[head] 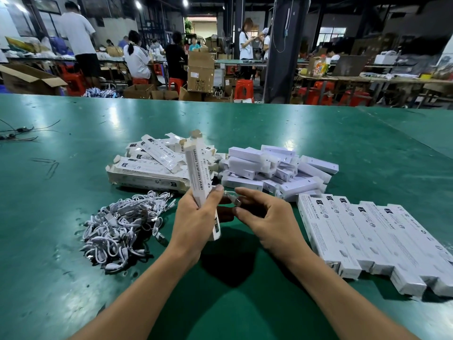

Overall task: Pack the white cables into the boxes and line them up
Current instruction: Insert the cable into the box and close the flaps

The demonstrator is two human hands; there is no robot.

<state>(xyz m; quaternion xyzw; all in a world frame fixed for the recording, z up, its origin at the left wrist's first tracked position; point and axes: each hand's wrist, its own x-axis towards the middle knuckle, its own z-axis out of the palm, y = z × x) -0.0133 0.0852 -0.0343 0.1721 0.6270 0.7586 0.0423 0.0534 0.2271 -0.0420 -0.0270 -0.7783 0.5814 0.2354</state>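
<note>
- At the far left edge of the green surface (257, 123) we see a few thin dark wires (17, 133), well apart from everything else.
- Nearer us on the left, the white cables (122, 229) lie in a loose, tangled heap directly on the surface, not in any container.
- Behind that heap sits a jumble of long printed boxes (147, 168). Several have end flaps standing open, and we cannot tell what, if anything, is inside them.
- The left grip (196, 224) is wrapped round the lower part of the held box (196, 168). This box is above the surface and nearly upright, leaning a little to the left, with its top flap open. We cannot see into it.
- Just beside it, the right grip (267, 217) is narrow, finger and thumb pinching one small cable (231, 198) close to the held box. Most of that cable is hidden by the fingers.
- Beyond the right grip is a pile of plain white boxes (269, 168), shorter and closed, touching the printed jumble. Their contents are hidden.
- At the right, a row of boxes (367, 239) lies flat on the surface, side by side and touching, printed faces up, with the near ends stepped. We cannot tell whether they are filled.
</note>
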